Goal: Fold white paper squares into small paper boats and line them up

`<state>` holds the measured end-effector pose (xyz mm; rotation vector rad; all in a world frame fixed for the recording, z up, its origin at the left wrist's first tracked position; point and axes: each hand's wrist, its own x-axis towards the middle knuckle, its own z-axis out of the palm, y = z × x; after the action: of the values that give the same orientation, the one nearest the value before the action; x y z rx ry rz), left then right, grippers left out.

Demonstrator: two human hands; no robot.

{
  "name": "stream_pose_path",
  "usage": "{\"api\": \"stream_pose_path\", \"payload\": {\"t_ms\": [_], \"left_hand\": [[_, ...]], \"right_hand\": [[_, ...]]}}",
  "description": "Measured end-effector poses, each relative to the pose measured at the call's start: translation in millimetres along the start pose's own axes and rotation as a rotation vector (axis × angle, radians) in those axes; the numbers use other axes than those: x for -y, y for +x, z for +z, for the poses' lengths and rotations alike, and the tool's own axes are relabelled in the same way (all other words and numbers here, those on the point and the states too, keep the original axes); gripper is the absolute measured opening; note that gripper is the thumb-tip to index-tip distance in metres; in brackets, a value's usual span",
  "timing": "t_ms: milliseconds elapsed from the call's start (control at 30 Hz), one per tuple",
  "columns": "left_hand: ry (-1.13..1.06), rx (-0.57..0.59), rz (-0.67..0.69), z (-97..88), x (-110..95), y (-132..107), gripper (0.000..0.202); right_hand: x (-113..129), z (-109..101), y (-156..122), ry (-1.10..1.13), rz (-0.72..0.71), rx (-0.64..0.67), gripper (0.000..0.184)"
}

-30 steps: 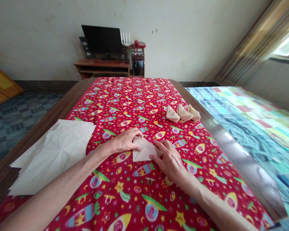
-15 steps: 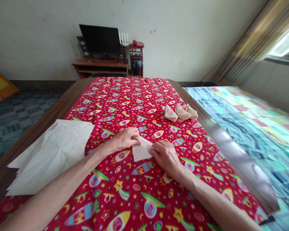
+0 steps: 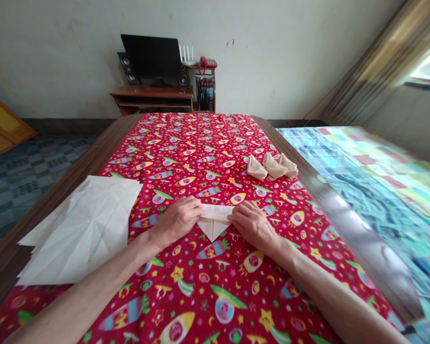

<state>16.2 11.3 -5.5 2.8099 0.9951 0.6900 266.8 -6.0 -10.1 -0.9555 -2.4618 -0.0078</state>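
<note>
A folded white sheet of paper [image 3: 214, 222] lies on the red patterned cloth [image 3: 186, 296], its point toward me and a straight band along its far side. My left hand [image 3: 181, 216] pinches the paper's left end, fingers curled. At the right end my right hand [image 3: 252, 222] grips it in the same way; the fingertips of both hands partly cover the ends. To the left of my left forearm lies a stack of creased white paper sheets [image 3: 89, 229]. Beyond my right hand, three folded paper pieces [image 3: 272, 166] stand in a row.
The cloth covers a dark wooden table [image 3: 329, 200] with rounded edges. A bed with a checked sheet [image 3: 372, 191] adjoins on the right. Against the far wall, a desk [image 3: 154, 95] bears a black monitor [image 3: 152, 57], speakers and a red telephone [image 3: 208, 62].
The paper has turned so its point faces me, and a band now crosses its far side. My left hand has moved slightly left and nearer; the right hand stays at the right end.
</note>
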Motion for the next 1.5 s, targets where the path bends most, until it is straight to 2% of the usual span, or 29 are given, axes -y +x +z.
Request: {"api": "stream_pose_path", "payload": {"t_ms": [100, 233, 467, 667, 833, 933, 1067, 1333, 1500], "left_hand": [[0.122, 0.104, 0.052, -10.0, -6, -2, 0.017], [0.203, 0.194, 0.05, -18.3, -13, -10, 0.026], [0.201, 0.185, -0.023, -13.4, -31, -22, 0.053], [0.062, 0.219, -0.012, -2.2, -47, -14, 0.047], [0.053, 0.228, 0.01, 5.6, -48, -13, 0.05], [0.059, 0.224, 0.003, 6.9, -49, -14, 0.051], [0.066, 0.23, 0.0, 5.1, -50, -17, 0.05], [0.147, 0.199, -0.035, -5.4, -38, -40, 0.049], [0.196, 0.223, -0.099, -14.0, -32, -55, 0.048]], "right_hand": [[1, -4, -3, -0.026, -0.07, 0.036, 0.023], [5, -11, -3, -0.105, -0.123, 0.105, 0.025], [12, -16, -5, -0.148, -0.14, 0.152, 0.024], [12, -17, -5, -0.193, -0.13, 0.181, 0.023], [22, -16, -9, -0.168, -0.079, 0.137, 0.026], [36, -10, -13, -0.122, -0.037, 0.064, 0.034], [48, -6, -18, -0.09, -0.006, 0.092, 0.049], [31, -11, -31, -0.103, 0.011, 0.088, 0.04], [26, -10, -37, -0.151, 0.034, 0.051, 0.035]]}}
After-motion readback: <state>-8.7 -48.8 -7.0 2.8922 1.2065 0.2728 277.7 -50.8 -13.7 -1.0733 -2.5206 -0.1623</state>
